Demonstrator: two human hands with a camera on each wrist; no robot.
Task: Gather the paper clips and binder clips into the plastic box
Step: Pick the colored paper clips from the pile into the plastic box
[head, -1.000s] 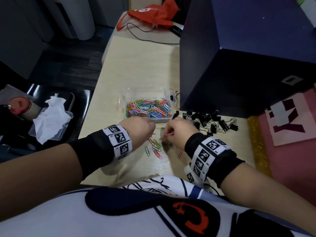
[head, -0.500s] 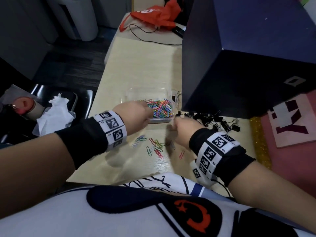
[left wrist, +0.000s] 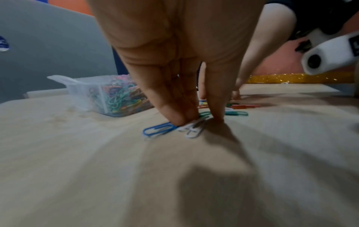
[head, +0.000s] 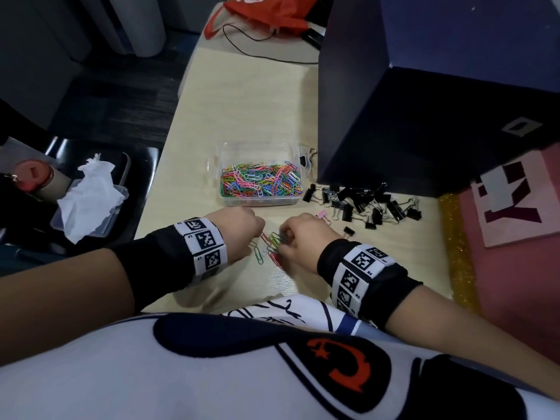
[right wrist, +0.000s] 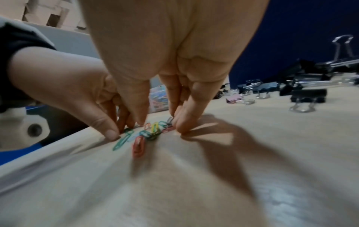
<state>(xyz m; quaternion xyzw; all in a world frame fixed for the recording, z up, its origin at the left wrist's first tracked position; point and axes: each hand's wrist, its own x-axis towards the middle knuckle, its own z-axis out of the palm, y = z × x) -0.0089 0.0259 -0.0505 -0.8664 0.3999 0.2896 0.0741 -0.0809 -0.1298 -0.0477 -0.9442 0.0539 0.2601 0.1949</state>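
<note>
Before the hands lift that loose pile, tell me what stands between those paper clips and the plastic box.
Nothing visible does. The loose paper clips lie on bare table just in front of the open plastic box. The binder clips sit off to the right, clear of that path.

Binder clips (head: 365,201) lie right of plastic box (head: 215,165).

I see a pale wood-grain table (head: 242,95). The clear plastic box (head: 257,147) holds paper clips (head: 262,181) in pink, green, blue, yellow, orange and white. Loose paper clips (right wrist: 143,135) show red, teal, yellow and green; by my left fingers (left wrist: 174,106) lie a blue clip (left wrist: 157,130) and a white one (left wrist: 194,130). The binder clips (head: 363,201) are black with silver handles, one pink binder clip (head: 321,214) among them. The wristbands (head: 203,244) are white with black square codes.
</note>
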